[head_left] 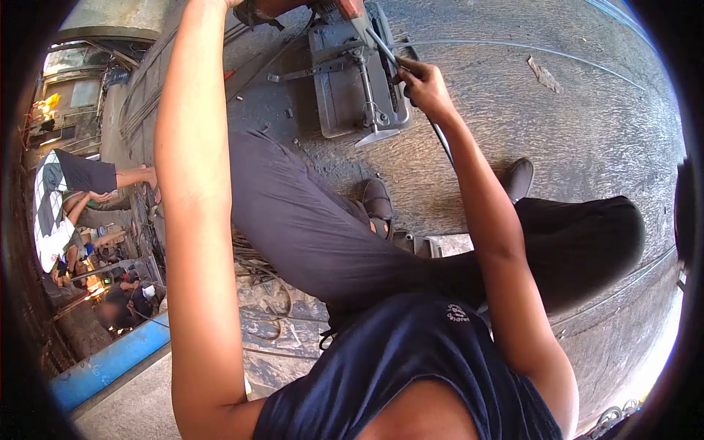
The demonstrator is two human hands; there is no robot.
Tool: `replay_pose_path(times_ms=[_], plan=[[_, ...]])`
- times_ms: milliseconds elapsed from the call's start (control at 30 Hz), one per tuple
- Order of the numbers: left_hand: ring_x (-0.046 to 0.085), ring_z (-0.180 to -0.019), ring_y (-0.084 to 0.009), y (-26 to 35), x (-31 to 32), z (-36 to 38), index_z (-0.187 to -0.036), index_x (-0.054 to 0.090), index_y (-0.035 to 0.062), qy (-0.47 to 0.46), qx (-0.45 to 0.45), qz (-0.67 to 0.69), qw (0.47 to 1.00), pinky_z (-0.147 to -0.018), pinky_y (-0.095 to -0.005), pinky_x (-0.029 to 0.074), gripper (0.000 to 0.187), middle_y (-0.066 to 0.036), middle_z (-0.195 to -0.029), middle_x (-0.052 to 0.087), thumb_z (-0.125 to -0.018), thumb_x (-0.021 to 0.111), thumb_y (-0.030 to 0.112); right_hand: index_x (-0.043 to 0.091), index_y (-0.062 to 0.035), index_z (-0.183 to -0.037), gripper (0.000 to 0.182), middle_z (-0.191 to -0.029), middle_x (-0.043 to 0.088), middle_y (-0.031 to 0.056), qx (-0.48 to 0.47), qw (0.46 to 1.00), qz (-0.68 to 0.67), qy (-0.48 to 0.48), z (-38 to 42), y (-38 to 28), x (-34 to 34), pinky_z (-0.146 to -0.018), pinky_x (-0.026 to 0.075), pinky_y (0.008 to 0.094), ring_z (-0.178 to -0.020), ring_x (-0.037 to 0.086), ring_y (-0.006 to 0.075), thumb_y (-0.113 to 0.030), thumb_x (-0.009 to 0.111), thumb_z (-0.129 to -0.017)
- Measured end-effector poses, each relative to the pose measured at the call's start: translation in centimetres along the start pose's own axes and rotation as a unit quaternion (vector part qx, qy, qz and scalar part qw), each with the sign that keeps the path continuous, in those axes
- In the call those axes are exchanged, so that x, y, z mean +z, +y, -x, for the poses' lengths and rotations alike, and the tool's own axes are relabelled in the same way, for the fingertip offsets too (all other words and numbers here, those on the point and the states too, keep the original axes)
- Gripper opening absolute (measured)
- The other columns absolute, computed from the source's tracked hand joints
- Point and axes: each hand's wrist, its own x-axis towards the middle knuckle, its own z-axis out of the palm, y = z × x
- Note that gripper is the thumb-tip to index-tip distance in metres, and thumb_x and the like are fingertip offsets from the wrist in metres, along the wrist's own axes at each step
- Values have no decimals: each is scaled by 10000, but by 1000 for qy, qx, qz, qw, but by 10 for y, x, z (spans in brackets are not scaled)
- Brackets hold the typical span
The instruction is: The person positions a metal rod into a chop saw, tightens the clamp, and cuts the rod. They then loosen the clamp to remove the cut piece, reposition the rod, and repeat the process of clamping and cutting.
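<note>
My right hand is closed around a long, dark metal rod, which slants from beside my right forearm up to a cut-off saw. The saw's grey metal base lies on the ground ahead of my feet, with a screw clamp along it. A red part of the saw shows at the top edge. My left arm reaches up to the top edge, where only a sliver of my left hand shows beside a dark part of the saw; its fingers are hidden.
Thin rods lie along the ground at left. A long pale rod crosses the ground at upper right, near a dry leaf. Other people are at the far left, near a fire and a blue beam.
</note>
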Motion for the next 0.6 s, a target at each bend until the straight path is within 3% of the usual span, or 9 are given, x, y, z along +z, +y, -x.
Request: replay_pose_path(times_ms=[100,167,200,300,400,533,600], plan=[[607,-746,-223,0,-1,0,-1007,661,88,-16,14,-2,1000,-721,-415,535,410,-67,-867,650,-742,614,398,660,26,-1156,290,-789,672,48,-11,996,90,2,-4,10,2,-740,495,285,-754,603,109,-146,600,-931],[606,-744,-220,0,-3,-2,-1006,662,89,-36,15,3,999,-720,-414,534,408,-67,-866,649,-741,616,396,632,-37,-1252,315,-742,591,-17,-12,997,77,-5,-7,15,4,-446,333,216,-509,418,33,-139,557,-964],[606,-744,-220,-1,-5,-3,-1006,662,89,-37,14,3,999,-720,-414,534,408,-67,-866,649,-741,616,396,632,-37,-1252,315,-742,591,-17,-11,997,77,-5,-4,10,5,-446,333,216,-509,418,33,-139,557,-964],[605,-750,-219,-2,-3,-4,-1013,664,94,-10,14,0,1000,-723,-414,530,414,-68,-875,651,-743,610,403,610,-20,-1264,320,-689,536,-30,65,997,1,-29,6,-10,-2,-437,320,221,-501,405,35,-139,544,-974],[603,-749,-224,-1,0,1,-1013,664,95,9,19,-1,1000,-726,-413,530,412,-70,-878,650,-741,613,400,571,-20,-1284,313,-758,549,-20,117,955,-245,-121,9,-24,-7,-435,307,203,-505,419,46,-131,518,-997],[602,-743,-229,1,2,6,-1003,662,91,-12,1,-3,1000,-726,-406,528,404,-73,-877,648,-744,611,397,590,-38,-1226,253,-796,588,-8,96,975,-197,-29,10,-27,3,-435,333,201,-509,452,60,-117,502,-1002],[602,-742,-231,0,3,4,-1001,663,91,-12,0,-1,1000,-725,-405,527,402,-74,-878,648,-745,609,397,623,-38,-1157,224,-764,619,10,73,982,-175,23,8,-16,4,-440,384,225,-511,484,73,-147,589,-964]])
